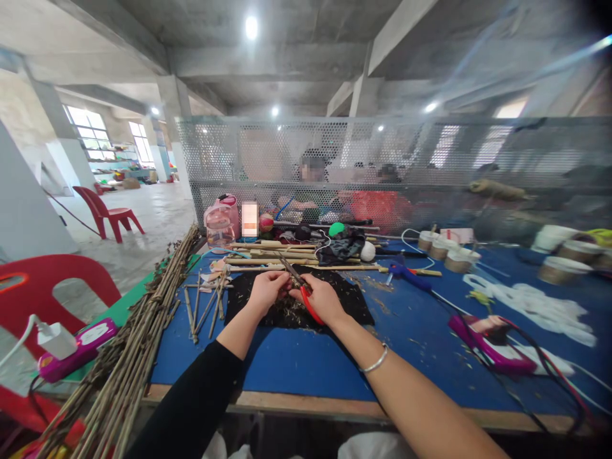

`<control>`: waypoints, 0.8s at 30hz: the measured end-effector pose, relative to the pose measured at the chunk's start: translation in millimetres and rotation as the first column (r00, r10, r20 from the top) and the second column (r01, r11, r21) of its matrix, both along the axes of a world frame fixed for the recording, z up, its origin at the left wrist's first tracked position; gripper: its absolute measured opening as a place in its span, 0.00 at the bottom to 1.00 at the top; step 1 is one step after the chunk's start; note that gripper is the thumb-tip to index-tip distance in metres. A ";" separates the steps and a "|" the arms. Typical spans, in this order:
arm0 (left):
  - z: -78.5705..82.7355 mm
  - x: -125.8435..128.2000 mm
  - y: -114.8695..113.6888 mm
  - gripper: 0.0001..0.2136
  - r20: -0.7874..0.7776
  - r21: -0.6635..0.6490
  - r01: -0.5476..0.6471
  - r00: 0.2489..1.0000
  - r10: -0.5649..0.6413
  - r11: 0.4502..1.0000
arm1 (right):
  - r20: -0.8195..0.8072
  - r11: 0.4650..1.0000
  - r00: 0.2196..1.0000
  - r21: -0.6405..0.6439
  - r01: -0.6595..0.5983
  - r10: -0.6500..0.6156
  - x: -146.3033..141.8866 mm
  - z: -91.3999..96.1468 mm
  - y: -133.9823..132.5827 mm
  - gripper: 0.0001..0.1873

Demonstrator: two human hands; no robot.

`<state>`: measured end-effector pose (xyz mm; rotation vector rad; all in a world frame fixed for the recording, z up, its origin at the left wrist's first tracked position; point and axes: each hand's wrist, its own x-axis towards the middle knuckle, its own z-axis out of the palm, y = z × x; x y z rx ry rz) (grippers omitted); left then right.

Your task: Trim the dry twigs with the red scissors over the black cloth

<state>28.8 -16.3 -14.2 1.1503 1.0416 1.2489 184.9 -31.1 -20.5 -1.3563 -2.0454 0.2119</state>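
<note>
My right hand (324,299) is closed around red-handled scissors (312,305), whose blades point up and to the left. Close beside it, my left hand (268,292) has its fingers pinched together near the blades. What those fingers hold is too small and too hidden to name. Both hands are over a black cloth (351,305) strewn with pale brown scraps. Left of the cloth lie several short cut sticks (206,312).
Long dry stalks (138,331) lie along the table's left edge. Bamboo sticks (272,260), a white ball (368,251) and a blue glue gun (410,276) lie beyond the cloth. A purple power strip (492,347) with cables sits right. Behind stands a perforated metal screen (268,153).
</note>
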 end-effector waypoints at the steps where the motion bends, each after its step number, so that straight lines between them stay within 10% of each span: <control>1: -0.3 0.2 0.5 0.14 0.000 -0.002 -0.008 1.000 0.008 1.000 | 0.030 1.000 0.999 0.011 0.020 -0.020 -0.1 -0.1 0.0 0.20; 24: -1.5 0.1 1.6 0.14 -0.033 0.056 -0.030 0.999 0.032 0.998 | 0.082 0.999 0.996 -0.002 0.038 -0.037 0.1 -0.8 0.2 0.23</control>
